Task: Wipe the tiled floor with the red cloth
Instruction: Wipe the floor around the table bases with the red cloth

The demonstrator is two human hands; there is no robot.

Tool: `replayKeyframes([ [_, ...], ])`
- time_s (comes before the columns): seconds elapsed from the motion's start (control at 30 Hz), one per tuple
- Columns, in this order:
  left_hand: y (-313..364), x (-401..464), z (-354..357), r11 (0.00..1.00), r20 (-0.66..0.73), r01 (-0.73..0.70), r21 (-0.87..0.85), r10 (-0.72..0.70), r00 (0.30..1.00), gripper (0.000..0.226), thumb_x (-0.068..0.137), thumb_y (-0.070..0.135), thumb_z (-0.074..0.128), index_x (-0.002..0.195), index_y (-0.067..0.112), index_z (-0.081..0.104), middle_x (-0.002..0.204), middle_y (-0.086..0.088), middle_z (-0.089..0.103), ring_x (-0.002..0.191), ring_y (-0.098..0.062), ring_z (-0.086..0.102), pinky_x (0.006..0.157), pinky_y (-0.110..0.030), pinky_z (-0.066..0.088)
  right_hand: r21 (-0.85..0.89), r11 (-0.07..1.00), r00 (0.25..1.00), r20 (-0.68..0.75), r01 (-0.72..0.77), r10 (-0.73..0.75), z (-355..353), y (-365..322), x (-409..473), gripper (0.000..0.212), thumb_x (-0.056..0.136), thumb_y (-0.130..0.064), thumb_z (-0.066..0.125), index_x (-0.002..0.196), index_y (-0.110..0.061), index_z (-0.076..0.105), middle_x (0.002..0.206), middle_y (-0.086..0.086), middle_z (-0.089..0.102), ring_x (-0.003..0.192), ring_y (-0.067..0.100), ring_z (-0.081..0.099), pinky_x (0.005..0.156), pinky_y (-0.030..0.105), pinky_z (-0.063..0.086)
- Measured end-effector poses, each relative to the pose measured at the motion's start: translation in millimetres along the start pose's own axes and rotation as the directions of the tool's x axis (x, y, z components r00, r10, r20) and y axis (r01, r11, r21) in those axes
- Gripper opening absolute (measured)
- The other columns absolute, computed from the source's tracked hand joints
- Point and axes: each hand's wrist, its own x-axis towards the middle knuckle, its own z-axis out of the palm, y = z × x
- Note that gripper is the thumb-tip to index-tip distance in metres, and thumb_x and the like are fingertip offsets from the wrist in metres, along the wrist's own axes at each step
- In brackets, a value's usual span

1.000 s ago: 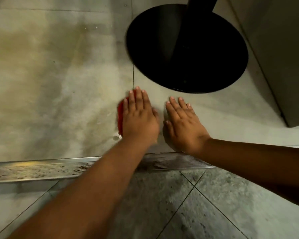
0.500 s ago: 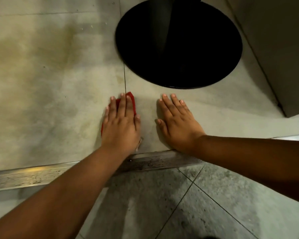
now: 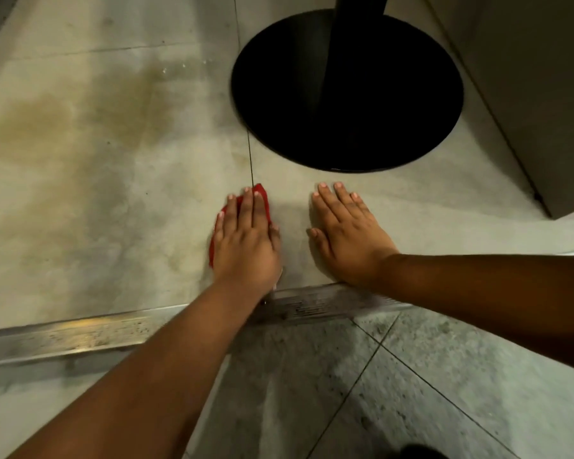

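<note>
Pressing flat on the red cloth [image 3: 260, 197], the left hand [image 3: 246, 243] lies palm down with its fingers straight and close together, nothing curled round the fabric — only a red edge shows past the fingertips and along the hand's outer side, the rest hidden beneath the palm. The cloth sits on the pale tiled floor [image 3: 113, 193], right at a dark grout line [image 3: 251, 160] that runs away from the fingertips toward the top of the view. Just beside it, apart from the cloth, the right hand [image 3: 348, 240] rests flat on the same tile, fingers extended and slightly spread, holding nothing. Beyond both hands stands a round black base [image 3: 395, 104] with a dark post [image 3: 352, 34] rising from its middle; its near rim is close to the fingertips but not touching them. A brownish stain [image 3: 47, 120] spreads over the tile well to the left. Behind the wrists a metal threshold strip [image 3: 80, 336] crosses the view — on the near side of it lies darker, speckled tiling [image 3: 411, 376] with diagonal joints. A grey panel [image 3: 527, 94] stands at the far right.
</note>
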Motion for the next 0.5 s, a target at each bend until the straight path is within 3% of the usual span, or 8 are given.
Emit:
replayKeyframes([
  [0.23, 11.6, -52.3, 5.7, 0.973, 0.022, -0.232, 0.0, 0.232, 0.972, 0.061, 0.1, 0.037, 0.023, 0.154, 0.01, 0.017, 0.161, -0.007, 0.016, 0.15, -0.024, 0.01, 0.12, -0.039, 0.008, 0.017, 1.0, 1.0, -0.012, -0.01, 0.01, 1.4, -0.6, 1.6, 0.072, 0.097, -0.05, 0.008, 0.158, -0.01, 0.012, 0.166, 0.009, 0.004, 0.152, 0.025, -0.004, 0.123, 0.038, -0.004],
  [0.33, 11.1, -27.6, 6.6, 0.982, 0.001, -0.187, 0.027, 0.187, 0.982, 0.064, 0.097, 0.04, 0.018, 0.154, 0.011, 0.016, 0.161, -0.007, 0.017, 0.149, -0.025, 0.013, 0.12, -0.038, 0.006, 0.015, 1.0, 1.0, -0.003, -0.023, 0.023, -1.9, -2.6, -0.1, 0.072, 0.097, -0.049, 0.006, 0.158, -0.01, 0.008, 0.166, 0.01, 0.001, 0.152, 0.025, -0.007, 0.123, 0.039, -0.005],
  [0.43, 12.9, 3.3, 0.7, 0.995, 0.076, -0.099, 0.017, 0.097, 0.992, 0.068, 0.093, 0.044, 0.004, 0.155, 0.016, -0.001, 0.163, -0.003, -0.002, 0.15, -0.02, -0.005, 0.121, -0.035, -0.004, 0.032, 0.999, 1.0, 0.001, -0.017, 0.017, -4.4, -3.1, -2.5, 0.07, 0.098, -0.048, 0.007, 0.158, -0.01, 0.004, 0.165, 0.01, -0.004, 0.151, 0.024, -0.011, 0.123, 0.04, -0.005],
  [0.5, 16.0, -4.5, -1.6, 0.994, 0.083, -0.11, 0.023, 0.108, 0.991, 0.068, 0.094, 0.043, 0.004, 0.155, 0.015, -0.002, 0.163, -0.004, -0.003, 0.15, -0.02, -0.006, 0.121, -0.036, -0.002, 0.036, 0.999, 1.0, 0.013, 0.0, 0.0, -3.5, -4.5, -3.4, 0.069, 0.099, -0.047, 0.008, 0.158, -0.01, 0.003, 0.165, 0.01, -0.005, 0.151, 0.024, -0.012, 0.123, 0.041, -0.004],
])
